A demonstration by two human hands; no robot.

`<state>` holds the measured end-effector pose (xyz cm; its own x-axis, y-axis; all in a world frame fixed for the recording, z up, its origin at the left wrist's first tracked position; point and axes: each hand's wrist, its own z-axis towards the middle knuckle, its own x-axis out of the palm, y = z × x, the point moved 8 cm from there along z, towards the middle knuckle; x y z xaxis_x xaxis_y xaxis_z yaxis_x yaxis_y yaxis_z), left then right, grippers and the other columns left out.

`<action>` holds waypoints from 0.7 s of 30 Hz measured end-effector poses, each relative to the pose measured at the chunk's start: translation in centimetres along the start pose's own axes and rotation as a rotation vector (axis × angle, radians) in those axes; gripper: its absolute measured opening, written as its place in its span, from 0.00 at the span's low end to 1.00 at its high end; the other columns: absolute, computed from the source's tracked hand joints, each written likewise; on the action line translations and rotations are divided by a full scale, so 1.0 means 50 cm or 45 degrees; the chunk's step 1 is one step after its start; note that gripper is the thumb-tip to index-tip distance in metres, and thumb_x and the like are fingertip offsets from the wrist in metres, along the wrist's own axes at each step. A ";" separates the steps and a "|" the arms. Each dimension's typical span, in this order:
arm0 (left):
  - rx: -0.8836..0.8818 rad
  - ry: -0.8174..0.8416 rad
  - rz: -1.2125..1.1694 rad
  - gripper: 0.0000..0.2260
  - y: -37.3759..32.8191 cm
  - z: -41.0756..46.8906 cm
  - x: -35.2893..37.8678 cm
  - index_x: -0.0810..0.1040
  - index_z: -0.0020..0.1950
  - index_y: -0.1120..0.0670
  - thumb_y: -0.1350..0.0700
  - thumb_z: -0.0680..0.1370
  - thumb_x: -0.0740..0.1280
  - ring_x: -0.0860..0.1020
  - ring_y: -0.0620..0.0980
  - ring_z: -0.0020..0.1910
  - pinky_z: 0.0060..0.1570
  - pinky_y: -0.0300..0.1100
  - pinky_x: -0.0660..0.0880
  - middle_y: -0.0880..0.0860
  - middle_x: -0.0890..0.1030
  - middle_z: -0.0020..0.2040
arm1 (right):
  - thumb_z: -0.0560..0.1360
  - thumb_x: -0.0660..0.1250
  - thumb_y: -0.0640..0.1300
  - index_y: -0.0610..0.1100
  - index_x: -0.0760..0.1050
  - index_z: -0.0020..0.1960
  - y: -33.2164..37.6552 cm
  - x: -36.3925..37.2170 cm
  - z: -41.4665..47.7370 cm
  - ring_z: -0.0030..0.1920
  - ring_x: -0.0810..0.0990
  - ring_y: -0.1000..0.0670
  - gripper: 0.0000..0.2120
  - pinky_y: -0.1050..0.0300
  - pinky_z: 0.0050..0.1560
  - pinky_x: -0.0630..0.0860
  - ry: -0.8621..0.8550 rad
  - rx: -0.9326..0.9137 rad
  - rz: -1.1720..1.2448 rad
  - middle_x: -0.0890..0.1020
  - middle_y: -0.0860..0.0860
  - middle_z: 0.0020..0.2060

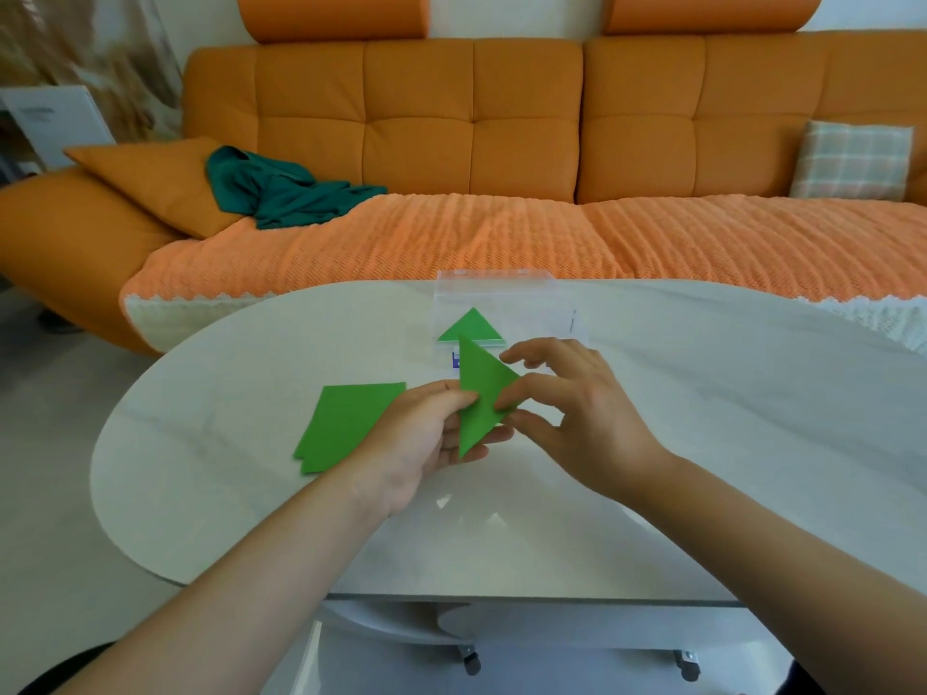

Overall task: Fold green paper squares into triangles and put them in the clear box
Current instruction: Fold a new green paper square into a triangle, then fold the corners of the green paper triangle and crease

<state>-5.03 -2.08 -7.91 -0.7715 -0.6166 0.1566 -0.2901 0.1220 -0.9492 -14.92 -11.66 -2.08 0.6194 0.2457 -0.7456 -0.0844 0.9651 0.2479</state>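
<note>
Here, nearest the camera, both hands are raised just above the desk with a folded green triangle between them, held on the near side of the clear box. The left hand has its grip clamped on the triangle, thumb on top and fingers beneath its lower point. The right hand touches the triangle's right edge with its fingertips lightly pinched there, the remaining fingers spread loose. I judge the fold is done or being given a last press, so the step in hand is finishing this piece before it goes into the box. The next move calls for carrying it forward over the near wall of the box and releasing it flat beside the triangle already inside. Left of the box and nearer, partly under the left hand, lies a small stack of unfolded green squares, so more folding remains. Nothing on the desk stands between the hands and the box; only the box's transparent near wall needs clearing. Beyond the box runs an orange sofa with a dark green cloth and a checked cushion.
</note>
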 end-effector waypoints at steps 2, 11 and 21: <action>0.002 -0.008 -0.004 0.12 -0.002 0.003 -0.006 0.79 0.61 0.58 0.59 0.83 0.59 0.84 0.57 0.54 0.53 0.48 0.79 0.59 0.85 0.53 | 0.74 0.69 0.52 0.52 0.83 0.48 -0.011 -0.001 0.000 0.54 0.77 0.49 0.06 0.46 0.54 0.73 -0.006 0.047 0.090 0.78 0.53 0.58; 0.063 -0.037 0.086 0.09 -0.011 0.003 -0.019 0.82 0.58 0.55 0.61 0.78 0.69 0.85 0.54 0.50 0.48 0.43 0.81 0.56 0.86 0.52 | 0.74 0.73 0.50 0.55 0.82 0.43 -0.038 0.008 -0.011 0.56 0.78 0.61 0.01 0.68 0.57 0.70 0.110 0.471 0.457 0.80 0.61 0.56; 0.113 0.040 0.303 0.10 -0.012 -0.002 0.009 0.80 0.58 0.54 0.61 0.79 0.66 0.84 0.49 0.50 0.49 0.50 0.81 0.51 0.86 0.50 | 0.74 0.73 0.43 0.48 0.82 0.45 -0.086 0.033 -0.031 0.40 0.85 0.50 0.01 0.55 0.47 0.79 0.166 0.995 0.824 0.86 0.49 0.37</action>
<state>-5.25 -2.35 -7.24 -0.8298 -0.5540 -0.0667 -0.0487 0.1908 -0.9804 -14.76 -15.28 -5.36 0.5419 0.7520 -0.3753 0.1891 0.3260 0.9263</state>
